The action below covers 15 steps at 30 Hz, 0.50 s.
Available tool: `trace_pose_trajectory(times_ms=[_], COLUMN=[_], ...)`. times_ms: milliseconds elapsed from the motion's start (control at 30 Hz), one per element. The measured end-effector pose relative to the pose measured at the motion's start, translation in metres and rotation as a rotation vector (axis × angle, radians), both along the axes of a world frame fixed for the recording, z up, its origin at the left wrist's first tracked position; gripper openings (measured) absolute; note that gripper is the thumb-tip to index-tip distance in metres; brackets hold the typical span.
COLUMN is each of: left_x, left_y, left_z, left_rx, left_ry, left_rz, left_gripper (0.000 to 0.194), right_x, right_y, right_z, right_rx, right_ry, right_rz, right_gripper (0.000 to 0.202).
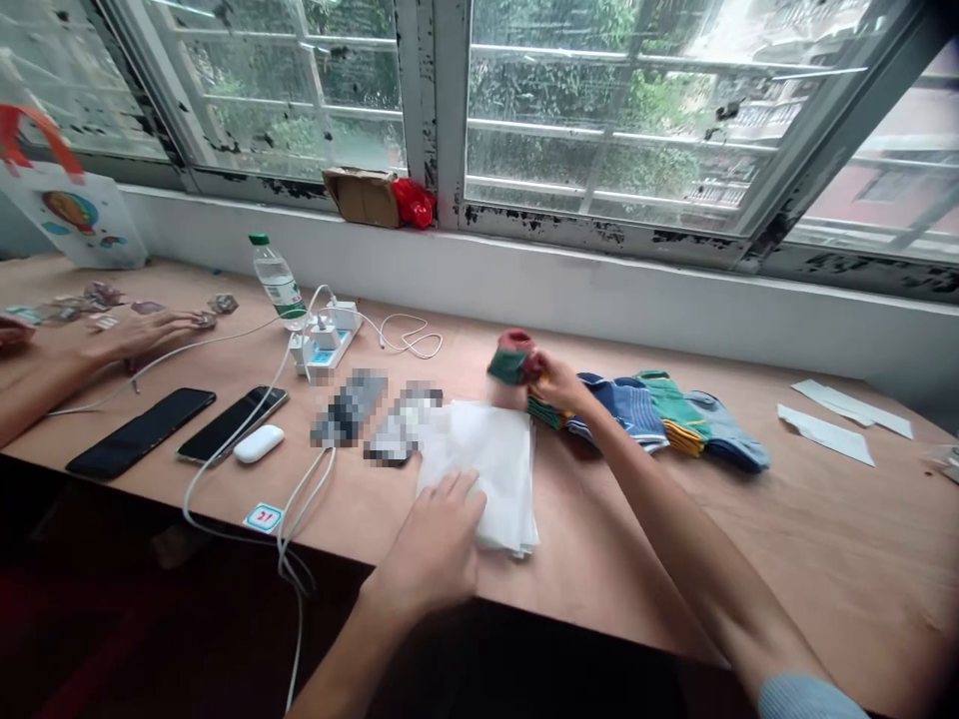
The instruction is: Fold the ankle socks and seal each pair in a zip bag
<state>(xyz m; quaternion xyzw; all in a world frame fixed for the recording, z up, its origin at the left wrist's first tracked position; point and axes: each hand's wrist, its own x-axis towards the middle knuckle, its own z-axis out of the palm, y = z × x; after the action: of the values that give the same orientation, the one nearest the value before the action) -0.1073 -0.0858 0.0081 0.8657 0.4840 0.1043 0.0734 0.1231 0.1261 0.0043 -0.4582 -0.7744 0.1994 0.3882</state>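
Observation:
My right hand [565, 387] is closed around a red and green sock [512, 361], lifted a little above the table and slightly blurred. Just beneath and to the right of that hand lie folded socks in a row: blue striped socks [625, 407], green and yellow socks [668, 404] and grey-blue socks [720, 429]. A stack of thin white sheets or bags [498, 454] lies near the table's front edge; I cannot tell which. My left hand [442, 529] rests on its lower left part, fingers stretched out and holding nothing.
Left of the stack are phones [232, 424], a white case [259, 443], and a power strip [330, 340] with trailing cables. A water bottle [279, 283] stands behind. At far left, another person's hand [142, 332] is near small packets. White paper strips [828, 434] lie right.

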Motion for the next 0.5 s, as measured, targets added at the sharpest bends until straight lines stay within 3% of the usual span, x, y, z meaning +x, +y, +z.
trace_pose_trajectory(times_ms=[33,67,133,200,267,367,500], left_x=[0.002,0.005,0.014,0.024,0.031,0.033,0.031], left_y=[-0.002,-0.002,0.005,0.018,0.034,0.053,0.06], left_z=[0.004,0.008,0.014,0.012,-0.002,-0.036,-0.067], left_rx=[-0.048,-0.061,0.01,0.126,0.161,0.069,0.034], left_ry=[0.014,0.012,-0.017,-0.037,-0.014,0.044,0.03], left_rz=[0.015,0.043,0.136,0.225,0.312,0.363,0.366], left_gripper=[0.029,0.034,0.043,0.05,0.058,0.071,0.074], right_x=[-0.003,-0.005,-0.009,-0.009,-0.008,-0.008,-0.028], right_y=[-0.001,-0.004,-0.009,-0.012,-0.013,-0.016,-0.048], right_z=[-0.008,-0.015,-0.023,-0.024,-0.019,-0.012,-0.014], right_rx=[-0.009,-0.017,-0.027,-0.029,-0.037,-0.063,-0.021], right_ry=[-0.377,-0.489,-0.63,-0.667,-0.723,-0.782,-0.744], right_rz=[0.02,0.023,0.011,-0.013,-0.03,-0.055,-0.106], right_gripper=[0.022,0.023,0.025,0.026,0.025,0.026,0.041])
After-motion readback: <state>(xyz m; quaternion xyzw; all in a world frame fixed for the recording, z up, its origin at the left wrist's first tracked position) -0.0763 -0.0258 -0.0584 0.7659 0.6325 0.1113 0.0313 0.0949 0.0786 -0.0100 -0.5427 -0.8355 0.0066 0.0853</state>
